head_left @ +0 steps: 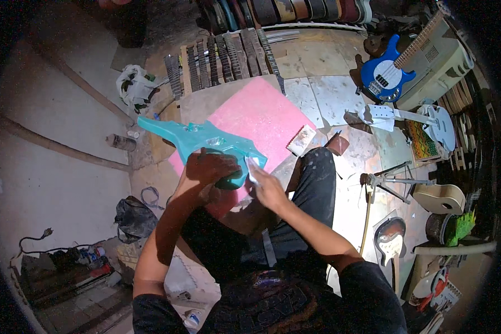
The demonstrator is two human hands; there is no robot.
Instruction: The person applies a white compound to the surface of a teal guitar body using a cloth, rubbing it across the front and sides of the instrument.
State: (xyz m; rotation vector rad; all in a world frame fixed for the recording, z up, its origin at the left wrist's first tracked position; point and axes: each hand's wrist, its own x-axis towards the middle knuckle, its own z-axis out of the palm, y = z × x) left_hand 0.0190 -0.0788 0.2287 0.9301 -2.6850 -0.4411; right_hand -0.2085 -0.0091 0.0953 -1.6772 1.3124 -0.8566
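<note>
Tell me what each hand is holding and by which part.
The left hand grips the turquoise guitar body by its near lower edge. The right hand pinches a small pale sheet against that edge; its kind cannot be told.

A guitar-making workshop: a row of fretboard necks (222, 58) lies on the floor, a blue electric bass (385, 71) and unfinished guitar bodies (440, 197) stand around
</note>
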